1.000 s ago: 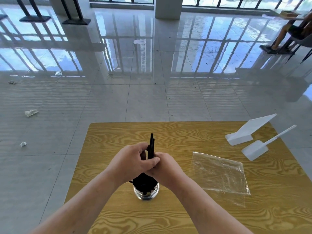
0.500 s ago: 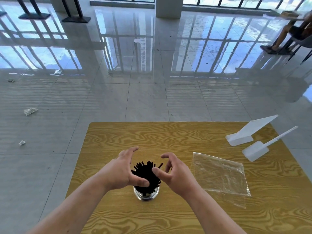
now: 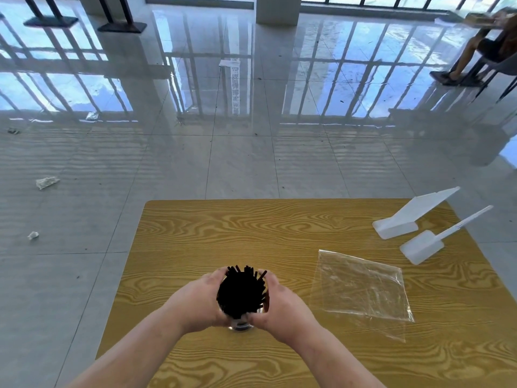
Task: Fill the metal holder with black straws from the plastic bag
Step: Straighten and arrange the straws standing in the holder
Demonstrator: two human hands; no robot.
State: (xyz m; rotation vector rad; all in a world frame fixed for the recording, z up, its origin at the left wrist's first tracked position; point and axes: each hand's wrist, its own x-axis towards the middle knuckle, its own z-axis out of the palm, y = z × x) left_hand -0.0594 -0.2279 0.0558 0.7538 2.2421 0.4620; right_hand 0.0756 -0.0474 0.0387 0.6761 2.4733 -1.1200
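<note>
Apparently near done: holder (image 3: 241, 326) crammed with straws (image 3: 240, 294), clasped between left grip (image 3: 199, 302) and right grip (image 3: 283, 305), both curled round them; bag (image 3: 361, 287) flat on bench (image 3: 251, 228), seemingly empty

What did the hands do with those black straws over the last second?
Both hands let go of the bunched straws, which spread out in the holder. Then the left hand and the right hand closed in again and now cup the straws from either side. The bag, the white stands and the table stayed put.
</note>
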